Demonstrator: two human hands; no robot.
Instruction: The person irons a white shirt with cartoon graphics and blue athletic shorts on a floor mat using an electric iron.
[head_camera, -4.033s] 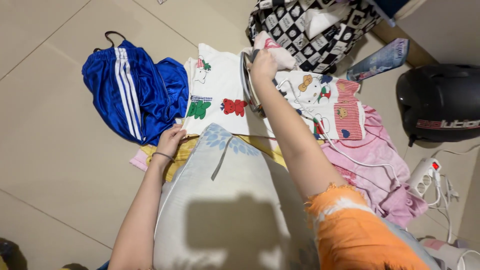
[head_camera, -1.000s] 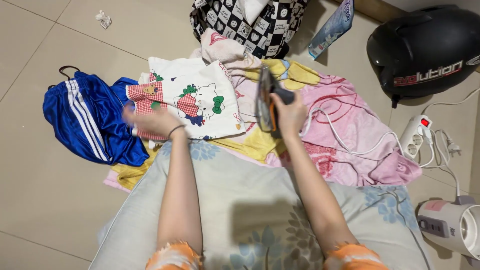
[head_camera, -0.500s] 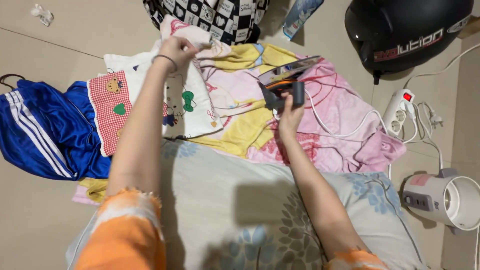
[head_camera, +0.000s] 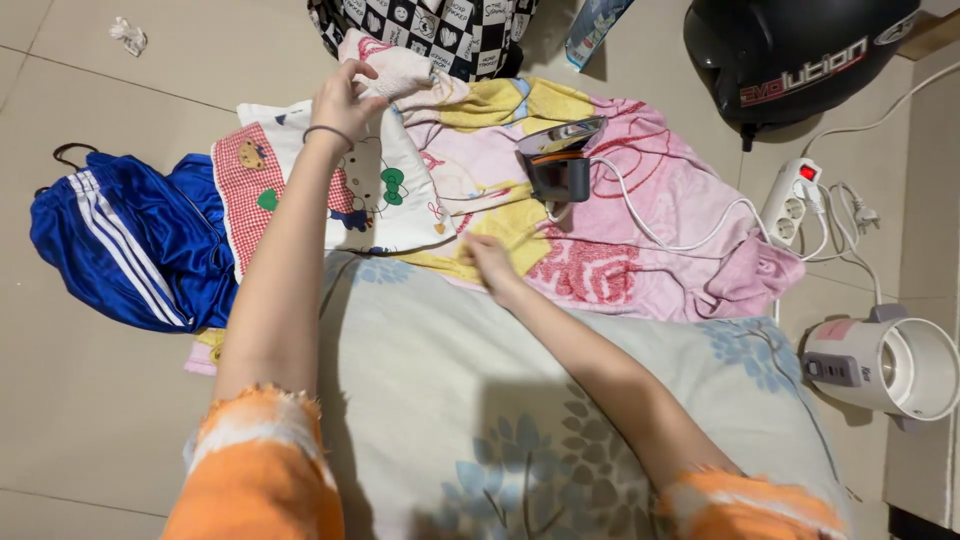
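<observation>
My left hand (head_camera: 345, 102) reaches far forward and pinches the top edge of a white child's shirt (head_camera: 400, 200) with cartoon prints and a red checked sleeve. My right hand (head_camera: 487, 262) rests with curled fingers on the pink and yellow blanket (head_camera: 640, 230), at the far edge of a grey flowered pillow (head_camera: 450, 400). It holds nothing that I can see. A black clothes iron (head_camera: 558, 160) stands on the blanket beyond my right hand, apart from it, with its white cord trailing right.
Blue sports shorts with white stripes (head_camera: 120, 240) lie on the tile floor at left. A checked bag (head_camera: 440, 30) sits at the top, a black helmet (head_camera: 790, 50) at top right. A white power strip (head_camera: 790, 205) and a white kettle (head_camera: 885, 365) stand at right.
My right hand has let go of the iron, which now stands on the blanket, and has drawn back toward the pillow. My left hand stays at the shirt's top edge.
</observation>
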